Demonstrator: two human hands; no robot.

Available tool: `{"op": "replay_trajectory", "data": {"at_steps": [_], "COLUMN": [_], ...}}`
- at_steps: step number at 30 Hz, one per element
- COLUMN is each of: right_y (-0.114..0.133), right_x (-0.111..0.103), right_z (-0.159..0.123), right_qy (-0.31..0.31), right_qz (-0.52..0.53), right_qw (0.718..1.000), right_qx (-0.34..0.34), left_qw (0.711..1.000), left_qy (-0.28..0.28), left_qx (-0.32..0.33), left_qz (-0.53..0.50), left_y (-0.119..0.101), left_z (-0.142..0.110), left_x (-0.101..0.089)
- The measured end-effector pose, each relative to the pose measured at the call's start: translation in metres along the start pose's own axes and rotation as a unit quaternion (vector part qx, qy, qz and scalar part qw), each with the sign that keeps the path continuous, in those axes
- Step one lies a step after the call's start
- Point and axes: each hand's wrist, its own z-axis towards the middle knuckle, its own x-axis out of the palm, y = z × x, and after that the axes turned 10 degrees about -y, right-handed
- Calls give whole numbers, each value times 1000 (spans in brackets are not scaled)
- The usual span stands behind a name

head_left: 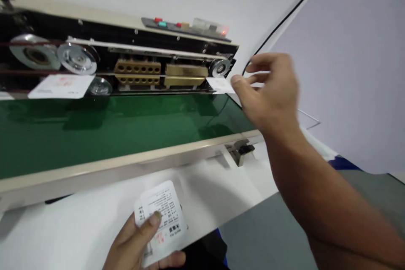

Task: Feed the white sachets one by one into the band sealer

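My left hand (139, 240) is closed on a few white printed sachets (166, 206), fanned slightly, with the thumb on top. At the right end of a band sealer (186, 74), my right hand (272, 88) pinches the edge of a white sachet (220, 85). That sachet's other edge lies by the sealer's small right-hand wheel. Another white sachet (63, 86) with red print sticks out of the band farther left, above the green conveyor belt (126, 114). The right fingertips are slightly blurred, and part of the held sachet is hidden behind the thumb.
Red and green switches (163, 23) and a lit red lamp sit on top of the sealer. A metal bracket with a black knob (245, 149) is fixed on the conveyor's front side. Behind runs a black cable (289, 12) along the wall. A white tabletop (79, 223) lies in front.
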Motion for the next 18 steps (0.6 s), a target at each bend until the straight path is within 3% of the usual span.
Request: {"op": "replay_trajectory", "data": {"at_steps": [2,4,7,10,12,15,18], "right_y": [14,21,16,3,-4,-9,-11], "right_x": [-15,-27,-28,-19,-16,-20,-24], "right_z": [-49,-101,-161,-181,-178,-166,-159], "right_qy": [15,180,361,459,464,407,397], "right_qz": [24,29,81,144,208,286,317], "right_qw": [990,971,928,872,855,864,853], "right_qx": [-138,-157,-45,89,104,81,122], "left_qw": [1000,999,996,995,994,990,994], "left_qy": [14,23,64,84,90,116,85], "left_qx": [23,38,46,47,48,45,45], "left_qz": [-10,-23,-33,-18,-32,-66,-53], "left_y": [-1,1,5,6,5,3,2], "left_z": [-2,-2,1,3,4,3,1], "left_x": [3,3,-1,-3,-2,3,7]}}
